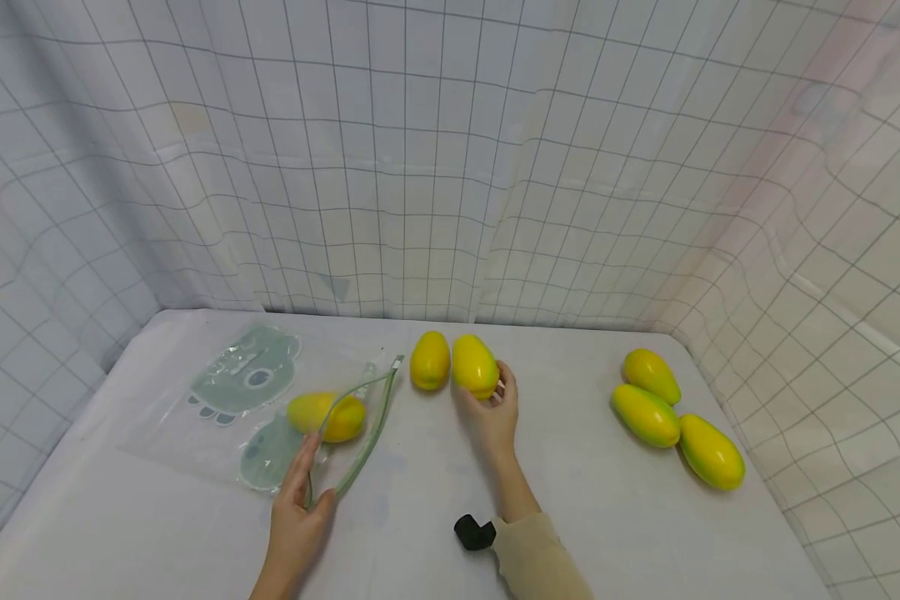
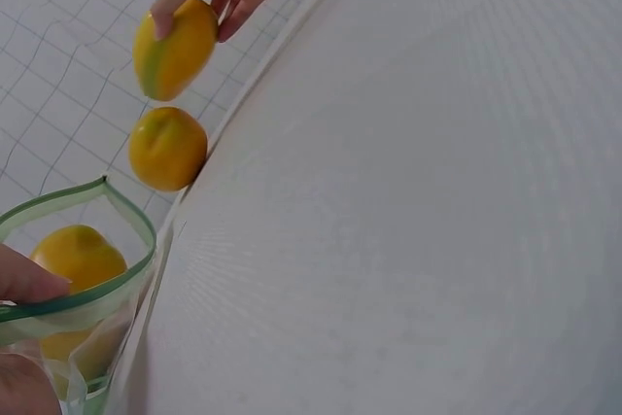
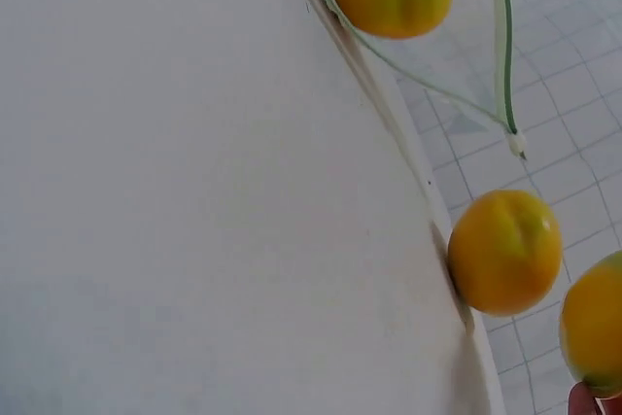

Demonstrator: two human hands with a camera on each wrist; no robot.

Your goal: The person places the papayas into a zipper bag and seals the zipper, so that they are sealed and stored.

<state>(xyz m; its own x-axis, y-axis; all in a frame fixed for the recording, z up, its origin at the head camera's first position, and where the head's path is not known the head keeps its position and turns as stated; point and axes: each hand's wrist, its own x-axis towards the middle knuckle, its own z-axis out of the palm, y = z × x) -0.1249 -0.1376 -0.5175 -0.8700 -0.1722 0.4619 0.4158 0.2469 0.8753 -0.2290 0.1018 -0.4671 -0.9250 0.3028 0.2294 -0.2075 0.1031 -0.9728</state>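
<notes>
My right hand (image 1: 497,421) grips a yellow-green mango (image 1: 475,365), which appears raised off the table in the left wrist view. Just left of it another mango (image 1: 430,361) sits on the table. A clear zip bag (image 1: 243,379) with a green rim and green animal print lies on the left, its mouth spread apart. Inside the bag, near the mouth, is one mango (image 1: 318,415). My left hand (image 1: 297,517) holds the bag at its mouth, fingers on the green rim (image 2: 87,296). Part of that hand is cut off in the left wrist view.
Three more mangoes (image 1: 645,415) lie together at the right side of the white table (image 1: 570,467). A small black object (image 1: 474,533) is beside the right sleeve (image 1: 540,558). Grid-patterned cloth (image 1: 435,167) hangs behind the table and along both sides.
</notes>
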